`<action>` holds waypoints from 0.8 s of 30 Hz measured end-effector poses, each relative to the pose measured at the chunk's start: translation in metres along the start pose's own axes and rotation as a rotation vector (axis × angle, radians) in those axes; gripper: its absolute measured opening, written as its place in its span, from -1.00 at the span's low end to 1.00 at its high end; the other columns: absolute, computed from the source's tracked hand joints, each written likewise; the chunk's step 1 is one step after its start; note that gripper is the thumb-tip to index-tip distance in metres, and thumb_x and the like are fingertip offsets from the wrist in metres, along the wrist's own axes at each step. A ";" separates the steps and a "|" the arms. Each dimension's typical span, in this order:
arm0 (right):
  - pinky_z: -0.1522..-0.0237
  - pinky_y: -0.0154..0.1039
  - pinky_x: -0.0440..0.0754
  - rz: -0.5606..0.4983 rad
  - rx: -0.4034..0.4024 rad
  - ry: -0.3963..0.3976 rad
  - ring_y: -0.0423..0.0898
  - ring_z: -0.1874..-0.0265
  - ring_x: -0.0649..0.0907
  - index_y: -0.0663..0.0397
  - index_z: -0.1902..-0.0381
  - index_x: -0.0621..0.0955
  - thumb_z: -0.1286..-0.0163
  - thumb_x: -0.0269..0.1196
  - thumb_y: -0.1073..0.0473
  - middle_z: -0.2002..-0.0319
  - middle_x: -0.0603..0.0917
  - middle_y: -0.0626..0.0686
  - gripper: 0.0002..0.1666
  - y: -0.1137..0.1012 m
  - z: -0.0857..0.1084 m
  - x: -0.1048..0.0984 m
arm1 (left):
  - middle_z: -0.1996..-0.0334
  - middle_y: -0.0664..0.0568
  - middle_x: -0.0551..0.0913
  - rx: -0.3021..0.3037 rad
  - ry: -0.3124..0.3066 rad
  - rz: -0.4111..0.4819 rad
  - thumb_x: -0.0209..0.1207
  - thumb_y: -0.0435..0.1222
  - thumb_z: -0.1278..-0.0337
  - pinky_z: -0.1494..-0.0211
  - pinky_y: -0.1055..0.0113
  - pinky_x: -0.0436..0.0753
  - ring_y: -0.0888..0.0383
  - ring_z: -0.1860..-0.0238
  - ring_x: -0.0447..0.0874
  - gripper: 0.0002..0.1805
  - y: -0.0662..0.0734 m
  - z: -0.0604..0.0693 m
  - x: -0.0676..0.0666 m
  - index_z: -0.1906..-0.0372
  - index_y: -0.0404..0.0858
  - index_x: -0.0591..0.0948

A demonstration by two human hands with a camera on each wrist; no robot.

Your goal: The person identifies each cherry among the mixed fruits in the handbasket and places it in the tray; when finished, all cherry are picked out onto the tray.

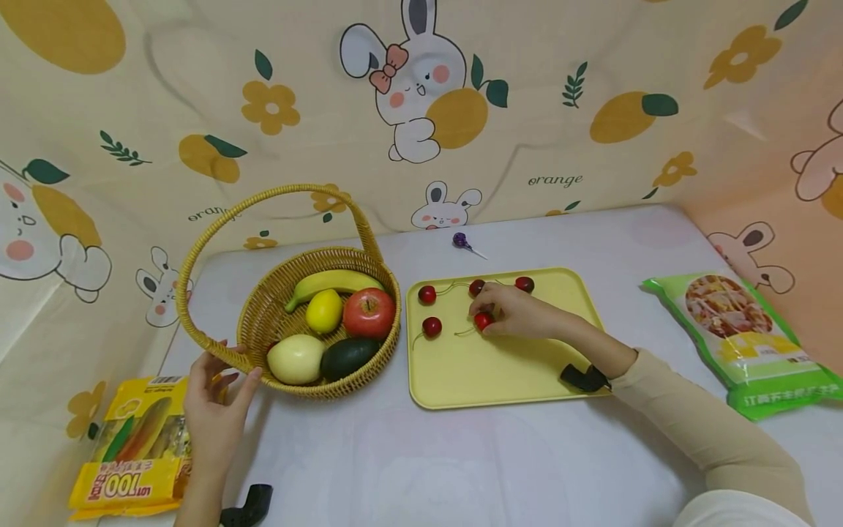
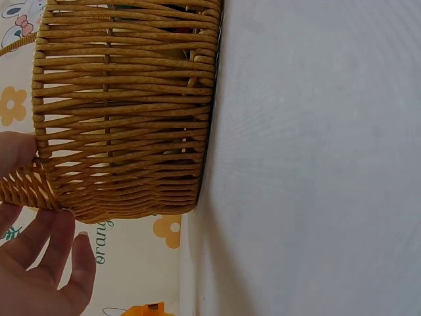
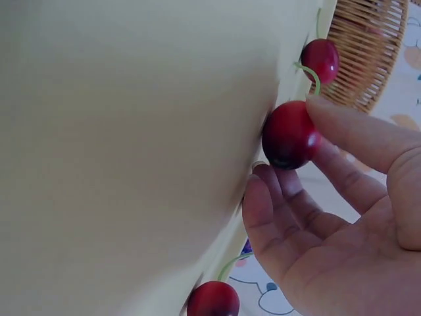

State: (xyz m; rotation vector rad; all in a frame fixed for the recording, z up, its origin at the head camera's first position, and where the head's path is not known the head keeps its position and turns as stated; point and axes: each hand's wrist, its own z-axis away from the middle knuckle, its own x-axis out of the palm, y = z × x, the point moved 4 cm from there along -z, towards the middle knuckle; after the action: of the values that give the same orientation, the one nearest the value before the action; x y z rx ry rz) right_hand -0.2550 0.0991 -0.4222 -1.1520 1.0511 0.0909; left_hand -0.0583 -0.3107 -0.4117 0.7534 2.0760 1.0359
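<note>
My left hand (image 1: 216, 401) holds the near left side of a woven basket (image 1: 306, 388) at the foot of its tall handle, thumb and fingers on either side in the left wrist view. In the basket lie a banana (image 1: 339, 279), a lemon (image 1: 325, 312), a red apple (image 1: 369, 313), a pale yellow-green fruit (image 1: 296, 359) and a dark green oval fruit (image 1: 350, 359). Over a yellow tray (image 1: 494, 377), my right hand (image 1: 520, 311) pinches a red cherry (image 3: 291, 135) by its side. Several other cherries with stems, one at the left (image 1: 432, 326), lie on the tray.
A purple lollipop (image 1: 462, 241) lies behind the tray. At the right is a green food packet (image 1: 744, 337); a yellow packet (image 1: 135, 446) lies at the left beside my forearm. A printed cloth (image 1: 514, 88) rises behind the white table (image 1: 369, 468).
</note>
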 end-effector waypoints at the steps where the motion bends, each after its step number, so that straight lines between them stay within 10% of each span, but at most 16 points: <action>1: 0.17 -0.21 0.56 -0.001 -0.001 0.000 -0.03 0.21 0.55 0.20 0.06 0.67 -0.17 0.45 0.39 0.10 0.58 0.07 -0.65 0.000 0.000 0.000 | -0.05 -0.16 0.61 0.000 -0.001 0.003 0.31 -0.60 -0.08 -0.02 0.49 0.49 0.18 -0.03 0.52 -0.38 -0.001 0.000 0.000 -0.29 -0.32 0.46; 24: 0.19 -0.19 0.61 -0.020 0.002 -0.015 -0.03 0.24 0.57 0.19 0.06 0.63 -0.19 0.39 0.44 0.14 0.56 0.06 -0.66 -0.002 0.007 -0.002 | -0.04 -0.11 0.62 -0.007 0.004 -0.014 0.31 -0.57 -0.10 -0.02 0.50 0.50 0.18 -0.02 0.52 -0.41 0.000 0.000 0.000 -0.27 -0.33 0.47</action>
State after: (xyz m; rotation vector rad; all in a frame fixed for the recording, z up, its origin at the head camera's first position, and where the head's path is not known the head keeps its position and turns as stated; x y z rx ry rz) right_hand -0.2507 0.1040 -0.4192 -1.1579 1.0265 0.0828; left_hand -0.0587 -0.3108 -0.4116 0.7333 2.0770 1.0375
